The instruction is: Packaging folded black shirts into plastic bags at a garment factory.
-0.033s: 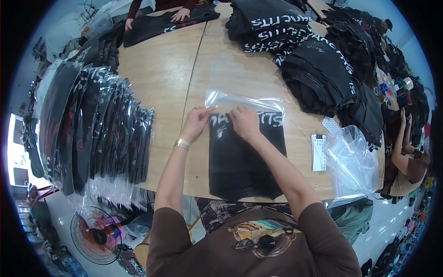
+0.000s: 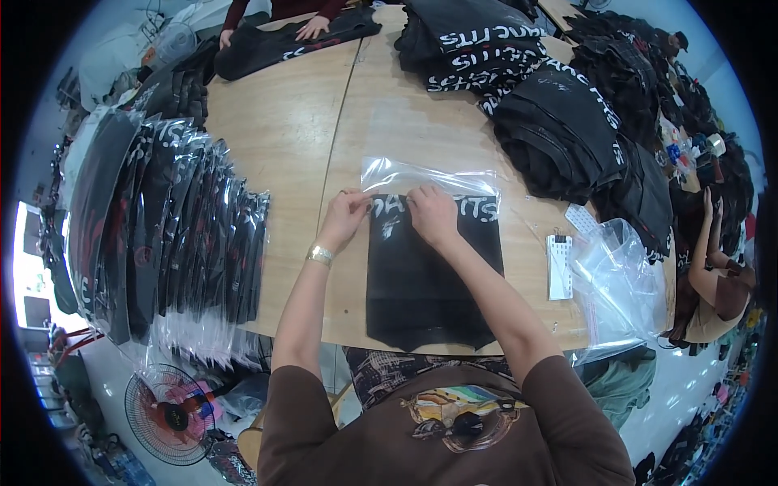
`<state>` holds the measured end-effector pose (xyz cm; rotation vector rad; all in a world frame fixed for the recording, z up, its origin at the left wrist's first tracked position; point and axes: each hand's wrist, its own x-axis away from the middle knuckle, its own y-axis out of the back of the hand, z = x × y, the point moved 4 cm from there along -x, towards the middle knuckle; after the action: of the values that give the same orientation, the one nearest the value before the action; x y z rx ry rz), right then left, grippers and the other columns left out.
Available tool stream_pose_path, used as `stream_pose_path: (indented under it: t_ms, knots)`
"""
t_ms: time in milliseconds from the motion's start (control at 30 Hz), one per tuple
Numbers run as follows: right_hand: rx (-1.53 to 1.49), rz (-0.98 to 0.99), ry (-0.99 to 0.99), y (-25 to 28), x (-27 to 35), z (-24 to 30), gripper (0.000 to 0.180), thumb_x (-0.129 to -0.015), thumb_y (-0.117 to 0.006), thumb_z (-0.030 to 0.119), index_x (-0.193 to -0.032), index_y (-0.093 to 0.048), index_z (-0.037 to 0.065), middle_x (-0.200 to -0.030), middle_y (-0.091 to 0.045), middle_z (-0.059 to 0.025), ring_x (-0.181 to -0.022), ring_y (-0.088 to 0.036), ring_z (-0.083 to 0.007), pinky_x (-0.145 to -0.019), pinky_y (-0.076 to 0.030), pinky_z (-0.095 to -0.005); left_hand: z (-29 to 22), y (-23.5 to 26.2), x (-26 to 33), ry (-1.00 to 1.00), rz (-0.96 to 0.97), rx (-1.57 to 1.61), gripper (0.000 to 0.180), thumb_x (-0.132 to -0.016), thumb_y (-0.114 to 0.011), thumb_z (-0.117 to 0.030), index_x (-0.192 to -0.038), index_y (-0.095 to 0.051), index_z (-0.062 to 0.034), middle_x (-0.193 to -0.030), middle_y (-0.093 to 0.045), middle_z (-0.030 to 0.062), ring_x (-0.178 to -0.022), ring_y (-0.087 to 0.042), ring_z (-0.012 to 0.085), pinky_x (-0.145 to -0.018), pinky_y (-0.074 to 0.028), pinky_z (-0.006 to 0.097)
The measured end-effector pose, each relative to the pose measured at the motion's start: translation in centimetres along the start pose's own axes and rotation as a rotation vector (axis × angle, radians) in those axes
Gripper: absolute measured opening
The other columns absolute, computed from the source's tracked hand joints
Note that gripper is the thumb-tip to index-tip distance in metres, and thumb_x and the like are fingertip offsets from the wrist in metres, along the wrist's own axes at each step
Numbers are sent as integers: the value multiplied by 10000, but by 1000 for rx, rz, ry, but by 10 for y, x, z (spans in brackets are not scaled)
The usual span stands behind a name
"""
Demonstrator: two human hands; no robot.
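While both hands press on the folded black shirt (image 2: 429, 275) lying at the near edge of the wooden table (image 2: 284, 138), the left hand (image 2: 344, 217) pinches the mouth of the clear plastic bag (image 2: 429, 176) around the shirt's top, and the right hand (image 2: 432, 215) grips the same edge. Bagged shirts (image 2: 162, 227) lie stacked to the left.

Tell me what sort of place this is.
Probably a garment packing workshop: hands slide a folded black shirt into a clear plastic bag, beside a row of bagged shirts and piles of unbagged shirts.
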<state>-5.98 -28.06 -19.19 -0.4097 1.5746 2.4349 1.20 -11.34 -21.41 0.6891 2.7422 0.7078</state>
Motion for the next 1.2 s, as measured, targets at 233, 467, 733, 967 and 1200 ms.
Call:
stream_pose_path:
  t_ms: [233,467,733,967,1200]
  knots:
    - [39,-170,-72,0,7,4,305,-759,-581,146,-1051,-529,74,-1082,-529,-99,-993,-496,-271,-853,-365,-412,0,-14,31,46,-245,105,359,-785,-591,28,-1125,-493,-31,-908,-596,95,-751,-610,129,-649,-491,229]
    - [-70,-152,244,47,76,4,315,-703,-609,87,-1015,-567,82,-1088,-541,-98,-1036,-494,-270,-903,-344,-421,-35,-17,29,261,-353,130,542,-755,-668,-94,-1197,-355,-69,-894,-607,133,-722,-619,178,-634,-496,293]
    - [-364,-296,-763,53,87,-137,261,-773,-567,105,-1017,-571,14,-843,-587,-97,-714,-569,-201,-604,-441,-319,12,-14,32,460,-346,-238,295,-713,-692,-302,-848,-602,-55,-678,-629,96,-682,-623,250,-621,-464,375]
    - [-890,95,-1026,45,92,-138,138,-797,-536,112,-873,-608,22,-616,-542,-22,-419,-438,-76,-345,-291,-222,4,-14,70,589,-259,113,244,-823,-613,-247,-754,-589,-14,-573,-568,25,-410,-498,103,-375,-376,257]
    - [-727,-2,-791,46,81,-133,151,-776,-544,96,-873,-627,17,-639,-612,-76,-498,-555,-120,-397,-400,-247,16,-14,84,595,-303,337,175,-843,-583,-161,-753,-560,-13,-496,-455,-19,-363,-417,61,-318,-311,224]
